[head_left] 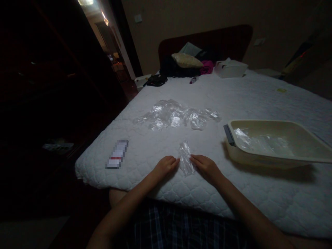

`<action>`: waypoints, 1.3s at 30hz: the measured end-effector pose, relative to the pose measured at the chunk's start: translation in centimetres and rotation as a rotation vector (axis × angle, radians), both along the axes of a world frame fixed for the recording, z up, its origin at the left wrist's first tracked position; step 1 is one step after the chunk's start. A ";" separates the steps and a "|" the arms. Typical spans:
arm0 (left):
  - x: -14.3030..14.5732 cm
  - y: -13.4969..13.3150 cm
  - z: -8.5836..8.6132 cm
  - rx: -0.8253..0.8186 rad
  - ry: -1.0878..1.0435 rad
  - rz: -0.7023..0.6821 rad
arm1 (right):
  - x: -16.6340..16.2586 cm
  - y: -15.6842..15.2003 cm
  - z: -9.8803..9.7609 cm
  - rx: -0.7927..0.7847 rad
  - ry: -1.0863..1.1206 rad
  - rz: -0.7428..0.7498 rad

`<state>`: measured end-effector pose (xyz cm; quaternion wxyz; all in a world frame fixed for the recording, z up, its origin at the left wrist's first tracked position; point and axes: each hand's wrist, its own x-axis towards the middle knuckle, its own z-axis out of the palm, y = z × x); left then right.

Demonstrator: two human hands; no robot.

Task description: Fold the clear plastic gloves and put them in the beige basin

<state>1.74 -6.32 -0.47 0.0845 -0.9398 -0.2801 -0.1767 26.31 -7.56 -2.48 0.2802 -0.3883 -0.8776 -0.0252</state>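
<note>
On the quilted white bed cover, a clear plastic bag lies as a narrow, crinkled strip between my two hands. At its left edge, my left hand has its fingers closed together on the plastic. My right hand grips the opposite edge, its fingers pressed together and pointing inward. Both thumbs are hard to make out in the dim light. Farther up the bed is a loose, spread-out pile of crumpled clear plastic bags.
A cream plastic tub with a grey handle, holding clear plastic, stands at right. A pixelated phone-like object lies at left. Toward the headboard are a white box, a pillow and a dark bag.
</note>
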 end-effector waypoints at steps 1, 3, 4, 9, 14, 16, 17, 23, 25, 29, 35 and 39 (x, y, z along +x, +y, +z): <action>-0.1 0.1 -0.2 0.002 0.006 -0.006 | 0.0 0.0 0.0 0.002 0.001 0.005; -0.2 0.4 -0.5 0.007 0.003 0.000 | -0.1 0.1 0.1 0.005 -0.009 0.010; -0.3 0.5 -0.6 0.009 -0.004 0.013 | -0.1 0.1 0.2 0.007 -0.017 0.012; 0.3 1.4 -0.1 0.030 -0.034 0.047 | -0.5 0.3 0.5 0.015 -0.034 0.039; 1.2 2.0 -0.8 0.025 -0.098 -0.080 | -0.7 0.7 0.7 -0.022 -0.004 0.057; 1.5 1.8 -1.6 -0.023 -0.151 -0.083 | -0.7 0.8 0.7 -0.075 0.053 0.046; 1.6 1.6 -2.0 -0.053 -0.182 -0.073 | -0.7 0.8 0.8 -0.112 0.082 0.035; 2.0 0.6 -3.0 -0.283 -0.444 0.120 | -1.1 1.4 0.4 -0.313 0.241 -0.123; 2.4 0.5 -2.8 -0.356 -0.506 0.173 | -1.5 1.8 0.2 -0.369 0.299 -0.188; 3.2 0.8 -2.1 -0.402 -0.560 0.360 | -2.1 2.4 0.1 -0.449 0.413 -0.257; 4.5 1.8 -1.8 -0.436 -0.550 0.596 | -2.4 2.6 0.2 -0.399 0.404 -0.289; 5.0 2.2 -1.8 -0.443 -0.543 0.655 | -2.5 2.6 0.4 -0.354 0.341 -0.266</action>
